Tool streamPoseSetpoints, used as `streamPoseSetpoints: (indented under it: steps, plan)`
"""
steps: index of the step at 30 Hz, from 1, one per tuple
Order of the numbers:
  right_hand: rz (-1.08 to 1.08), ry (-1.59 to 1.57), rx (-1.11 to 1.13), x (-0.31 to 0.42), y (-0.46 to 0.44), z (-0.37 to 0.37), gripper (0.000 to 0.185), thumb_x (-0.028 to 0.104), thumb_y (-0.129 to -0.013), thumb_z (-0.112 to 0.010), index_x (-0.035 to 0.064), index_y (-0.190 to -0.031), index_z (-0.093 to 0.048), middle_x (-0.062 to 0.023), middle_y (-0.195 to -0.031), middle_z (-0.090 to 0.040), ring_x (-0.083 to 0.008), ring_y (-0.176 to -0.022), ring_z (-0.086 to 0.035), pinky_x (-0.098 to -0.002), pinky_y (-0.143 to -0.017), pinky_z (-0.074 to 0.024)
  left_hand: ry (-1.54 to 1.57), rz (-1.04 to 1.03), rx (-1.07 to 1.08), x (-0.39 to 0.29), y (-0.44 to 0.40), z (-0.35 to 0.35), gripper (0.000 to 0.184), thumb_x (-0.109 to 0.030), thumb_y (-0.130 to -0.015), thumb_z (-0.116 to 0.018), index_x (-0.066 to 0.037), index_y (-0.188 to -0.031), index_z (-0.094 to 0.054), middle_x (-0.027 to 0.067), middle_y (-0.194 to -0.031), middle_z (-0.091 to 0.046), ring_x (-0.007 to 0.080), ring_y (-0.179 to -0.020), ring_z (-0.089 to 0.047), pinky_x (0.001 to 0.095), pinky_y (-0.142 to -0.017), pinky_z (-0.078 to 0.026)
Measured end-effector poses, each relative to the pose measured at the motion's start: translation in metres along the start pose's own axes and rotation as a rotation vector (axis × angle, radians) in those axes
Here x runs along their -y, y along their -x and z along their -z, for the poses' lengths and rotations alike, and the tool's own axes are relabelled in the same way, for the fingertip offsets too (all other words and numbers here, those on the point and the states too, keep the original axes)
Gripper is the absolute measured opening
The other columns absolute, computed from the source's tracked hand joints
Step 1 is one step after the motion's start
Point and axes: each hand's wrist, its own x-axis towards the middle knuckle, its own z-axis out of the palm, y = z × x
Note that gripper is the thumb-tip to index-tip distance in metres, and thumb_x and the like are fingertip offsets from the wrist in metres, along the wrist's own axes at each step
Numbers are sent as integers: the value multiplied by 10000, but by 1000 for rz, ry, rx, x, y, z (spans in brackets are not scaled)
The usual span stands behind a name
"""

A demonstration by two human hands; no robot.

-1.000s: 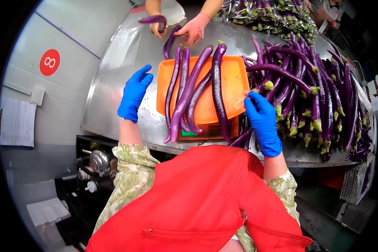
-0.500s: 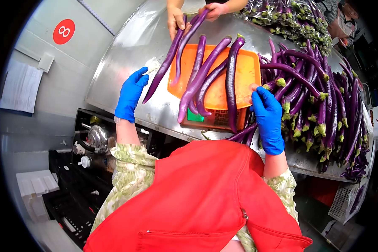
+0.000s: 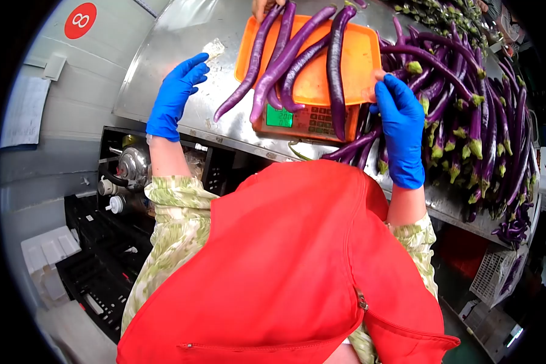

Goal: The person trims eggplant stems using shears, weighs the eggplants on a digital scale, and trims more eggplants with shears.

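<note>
Several long purple eggplants lie across an orange tray on a scale with a lit green display. My left hand, in a blue glove, is raised over the table left of the tray, fingers apart, holding nothing. At the tray's right edge, my right hand, also blue-gloved, has thumb and fingers close together; a fingertip shows bare. Whether it grips the tray rim or something small cannot be made out. Another person's hand is at the top end of the leftmost eggplant.
A large pile of eggplants covers the right side of the metal table. Bagged eggplants lie at the back right. Black crates and a metal device stand at lower left. A white basket is at lower right.
The other person's eggplant now lies on the tray's left side, and only part of one of their hands shows. The view has tilted down, so the tray sits higher. My hands keep nearly the same poses.
</note>
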Motion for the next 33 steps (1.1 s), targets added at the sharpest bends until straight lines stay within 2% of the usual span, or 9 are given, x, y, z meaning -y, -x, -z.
streamPoseSetpoints:
  steps: [5,8,23,26,32,33]
  plan:
    - [8,-40,9,2,4,5,243,89,-864,-601,-3,-1088,-603,22,-832,-590,-35,-667,-508,-178,-602,-439,-58,-7,28,-4,1,1,482,-423,-850,-531,-168,-1260,-527,55,-1139,-598,154,-1034,-545,314,-889,-370]
    - [12,-58,-2,2,5,6,246,83,-865,-597,-6,-1094,-598,23,-820,-582,-35,-659,-502,-172,-599,-426,-5,3,23,-7,-1,2,404,-344,-841,-602,-180,-1209,-573,33,-1091,-609,140,-978,-563,318,-870,-381]
    - [1,-57,-7,0,4,4,253,76,-863,-597,-7,-1102,-597,27,-814,-583,-28,-643,-492,-170,-588,-418,-9,-5,30,-7,-3,-1,400,-334,-844,-610,-182,-1212,-572,-2,-1065,-613,112,-938,-560,290,-841,-385]
    - [-11,-49,-8,1,4,2,250,74,-864,-595,-8,-1100,-598,28,-819,-585,-27,-645,-493,-170,-589,-419,-76,-9,34,-9,-2,-4,467,-407,-855,-529,-172,-1258,-530,42,-1124,-601,140,-1001,-552,303,-866,-377]
    - [-7,-5,-12,0,0,5,252,72,-861,-592,-27,-1093,-595,27,-814,-585,-31,-651,-490,-180,-592,-420,-98,-28,55,-8,-9,-7,467,-394,-850,-532,-163,-1255,-532,33,-1126,-599,133,-997,-551,295,-856,-377]
    - [80,40,-19,-4,-2,5,188,56,-856,-576,-27,-1023,-605,2,-757,-574,-51,-649,-489,-210,-587,-425,-46,-53,64,-14,-6,-8,415,-268,-861,-594,-84,-1229,-545,31,-1080,-602,104,-920,-549,248,-805,-411]
